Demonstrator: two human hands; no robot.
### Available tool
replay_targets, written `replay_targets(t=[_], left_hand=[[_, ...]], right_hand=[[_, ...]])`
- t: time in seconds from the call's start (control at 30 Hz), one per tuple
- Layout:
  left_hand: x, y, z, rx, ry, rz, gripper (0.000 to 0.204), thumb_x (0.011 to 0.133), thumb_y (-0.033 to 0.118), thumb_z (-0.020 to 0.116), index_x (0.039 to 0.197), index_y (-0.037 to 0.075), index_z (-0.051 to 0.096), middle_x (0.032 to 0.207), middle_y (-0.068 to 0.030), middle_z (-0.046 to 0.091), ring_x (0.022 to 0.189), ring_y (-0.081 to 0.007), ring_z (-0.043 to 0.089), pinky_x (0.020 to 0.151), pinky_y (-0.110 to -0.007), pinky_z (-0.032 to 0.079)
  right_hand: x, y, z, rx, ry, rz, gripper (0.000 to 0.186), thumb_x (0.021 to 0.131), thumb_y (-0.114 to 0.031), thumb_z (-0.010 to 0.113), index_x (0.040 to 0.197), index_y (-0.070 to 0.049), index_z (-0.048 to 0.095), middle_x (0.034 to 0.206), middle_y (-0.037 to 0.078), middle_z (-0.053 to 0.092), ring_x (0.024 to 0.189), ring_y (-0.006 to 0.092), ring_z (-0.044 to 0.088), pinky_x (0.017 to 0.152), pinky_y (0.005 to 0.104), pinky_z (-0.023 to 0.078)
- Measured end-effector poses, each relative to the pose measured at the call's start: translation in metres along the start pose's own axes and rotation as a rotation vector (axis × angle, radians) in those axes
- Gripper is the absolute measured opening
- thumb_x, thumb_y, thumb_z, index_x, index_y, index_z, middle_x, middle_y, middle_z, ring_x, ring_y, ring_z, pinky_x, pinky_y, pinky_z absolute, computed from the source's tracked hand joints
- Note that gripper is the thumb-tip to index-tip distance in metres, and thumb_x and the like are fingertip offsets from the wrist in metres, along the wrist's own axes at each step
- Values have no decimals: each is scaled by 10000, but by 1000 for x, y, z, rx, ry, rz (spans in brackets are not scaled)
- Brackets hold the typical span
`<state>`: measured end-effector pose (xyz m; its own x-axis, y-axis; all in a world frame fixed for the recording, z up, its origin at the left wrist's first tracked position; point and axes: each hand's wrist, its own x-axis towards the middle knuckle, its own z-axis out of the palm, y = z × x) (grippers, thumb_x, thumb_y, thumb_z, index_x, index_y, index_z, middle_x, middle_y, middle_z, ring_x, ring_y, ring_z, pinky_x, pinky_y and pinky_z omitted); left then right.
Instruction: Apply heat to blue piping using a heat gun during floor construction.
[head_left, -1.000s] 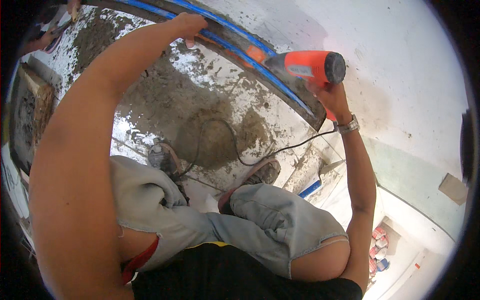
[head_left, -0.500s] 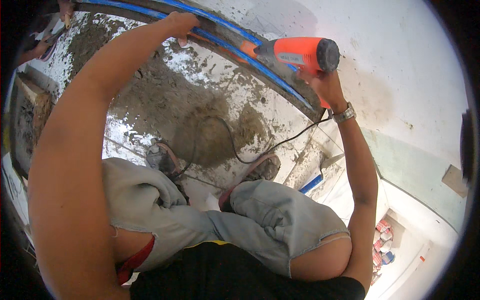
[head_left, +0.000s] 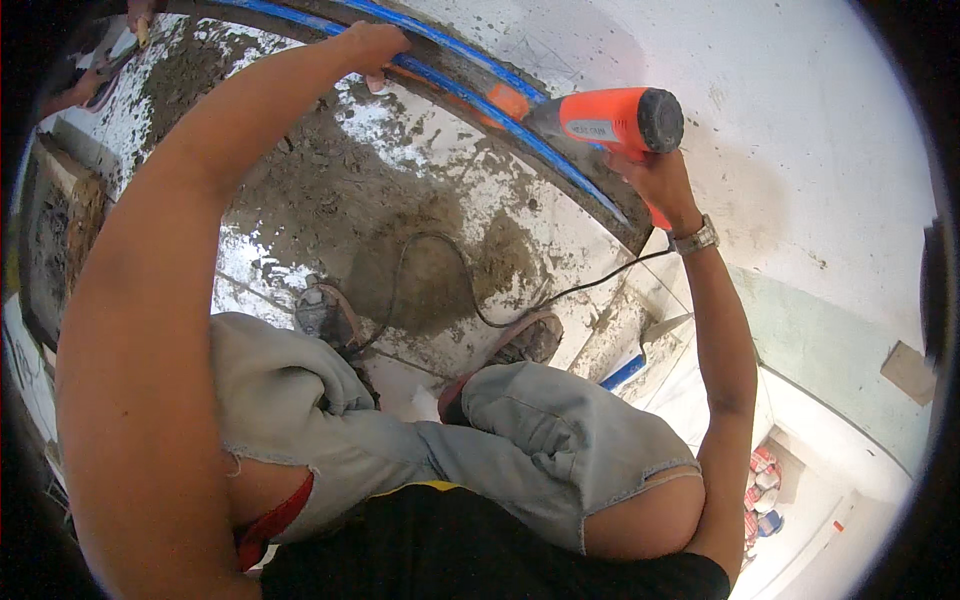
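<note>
An orange heat gun (head_left: 608, 120) with a dark nozzle is gripped at its handle in my right hand (head_left: 652, 180), which has a metal watch at the wrist. Its nozzle points left, close to an orange patch (head_left: 508, 101) between two long blue strips. My left hand (head_left: 376, 48) is stretched far forward, its fingers curled over the nearer blue strip (head_left: 450, 86), thumb below. Beyond it runs the farther blue strip (head_left: 455, 45) along the wall. The gun's black cord (head_left: 600, 282) trails over the floor toward my feet.
Wet cement (head_left: 330, 200) is smeared over the white tiles. A blue-handled trowel (head_left: 625, 372) lies right of my knee. At the far left are another person's hand (head_left: 75, 95) and a wooden block (head_left: 78, 190). Red-and-white packets (head_left: 762, 485) lie at the lower right.
The heat gun has shifted slightly right and nearer to me, uncovering more of the orange patch. My left hand stays on the blue strip, with a small shift of the whole view.
</note>
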<state>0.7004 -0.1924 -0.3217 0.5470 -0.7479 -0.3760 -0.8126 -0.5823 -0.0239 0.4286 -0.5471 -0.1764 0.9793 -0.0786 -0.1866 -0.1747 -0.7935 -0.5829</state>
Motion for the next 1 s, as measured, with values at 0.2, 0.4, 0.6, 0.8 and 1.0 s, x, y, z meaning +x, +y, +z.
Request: replay_targets(t=[0.2, 0.4, 0.6, 0.8, 1.0], left_hand=[[1, 2, -1, -1, -12, 25, 726, 644, 231, 871, 1294, 138, 563, 1203, -74, 608, 1197, -289, 581, 880, -473, 553], [-2, 4, -4, 7, 6, 18, 726, 641, 240, 872, 1292, 134, 568, 1200, -77, 615, 1190, -293, 587, 886, -476, 548], [-2, 2, -9, -15, 6, 1, 716, 610, 235, 887, 1255, 138, 591, 1186, -70, 625, 1181, -291, 594, 896, -474, 542], [-2, 7, -2, -19, 26, 9, 699, 609, 212, 887, 1243, 145, 601, 1194, -63, 628, 1186, -281, 594, 896, -472, 546], [-1, 2, 3, 1, 22, 15, 760, 599, 235, 895, 1289, 157, 587, 1235, -54, 618, 1205, -269, 583, 918, -468, 542]], right_hand=[[-1, -2, 3, 193, 27, -4, 394, 756, -138, 800, 1121, -42, 689, 1005, 91, 737, 883, 171, 686, 808, 333, 538], [6, 8, 4, -16, 21, -76, 390, 795, -90, 783, 1154, -17, 650, 969, 40, 703, 757, 112, 629, 647, 296, 526], [6, 11, 3, 47, 44, -39, 367, 803, -83, 770, 1147, -22, 655, 947, 41, 702, 749, 104, 627, 645, 288, 518], [5, 8, 5, 15, 26, -43, 370, 800, -70, 766, 1150, -24, 653, 958, 35, 693, 791, 108, 630, 690, 284, 524], [1, 8, 6, 152, 36, -110, 387, 807, -73, 774, 1166, -17, 643, 1019, 38, 689, 861, 109, 627, 735, 291, 527]])
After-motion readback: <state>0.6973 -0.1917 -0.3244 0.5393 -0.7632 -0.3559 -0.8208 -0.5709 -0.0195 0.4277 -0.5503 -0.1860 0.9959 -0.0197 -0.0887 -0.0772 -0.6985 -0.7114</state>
